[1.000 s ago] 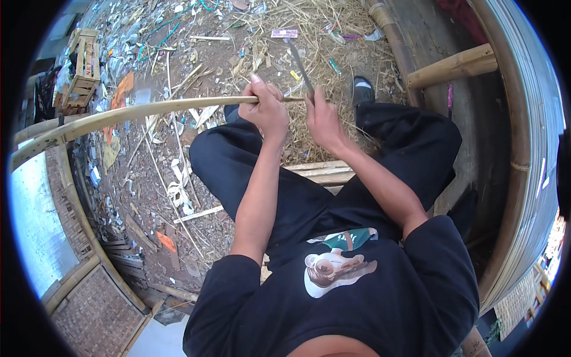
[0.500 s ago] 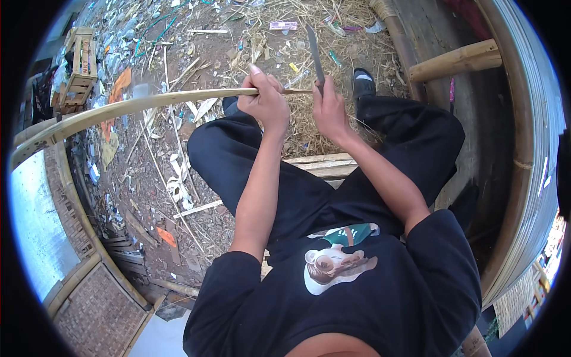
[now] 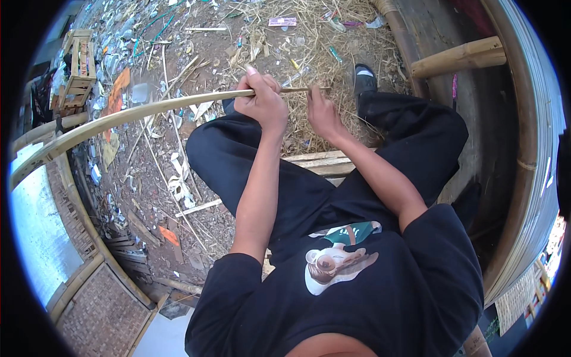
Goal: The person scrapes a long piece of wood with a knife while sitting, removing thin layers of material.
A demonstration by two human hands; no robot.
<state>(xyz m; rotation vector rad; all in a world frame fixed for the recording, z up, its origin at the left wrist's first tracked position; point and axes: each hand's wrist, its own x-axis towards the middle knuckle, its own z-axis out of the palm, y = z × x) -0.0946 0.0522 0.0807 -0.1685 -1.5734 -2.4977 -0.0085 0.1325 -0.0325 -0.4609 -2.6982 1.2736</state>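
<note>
Smooth, matt wooden strip (image 3: 160, 105)

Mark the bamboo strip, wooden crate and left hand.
Bamboo strip (image 3: 160, 106), head view: along its curved length.
Wooden crate (image 3: 83, 59), head view: a slat.
Left hand (image 3: 265, 105), head view: middle of the hand.

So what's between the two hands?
The head view shows the thin end of the bamboo strip between the left hand and the right hand, with straw below.

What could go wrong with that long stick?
The bare left hand grips the long strip, so a splinter might poke it. The strip looks thin between the left and right hand, so it could perhaps snap there. Loose straw lies around the shoe, so that foot might slip.
</note>
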